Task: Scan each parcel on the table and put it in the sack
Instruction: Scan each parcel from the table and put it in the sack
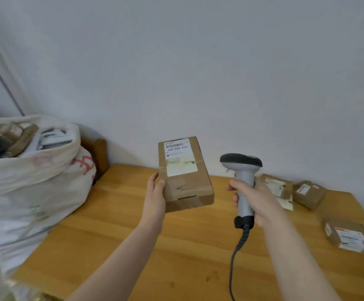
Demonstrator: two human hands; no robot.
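My left hand [155, 196] grips a brown cardboard parcel [187, 183] by its left edge and holds it above the wooden table [155, 246], its white barcode label facing up. My right hand [257, 198] grips the handle of a grey barcode scanner [243, 170], whose dark head stands just right of the parcel. The scanner's cable hangs down to the bottom edge of the view. A large white sack [35, 177] stands left of the table, open at the top, with several parcels inside.
Three more brown parcels lie on the right side of the table: one [280, 189] partly behind my right hand, one [309, 193] further right, one [348, 236] near the right edge. A white wall rises behind the table. A wooden post [99, 155] stands beside the sack.
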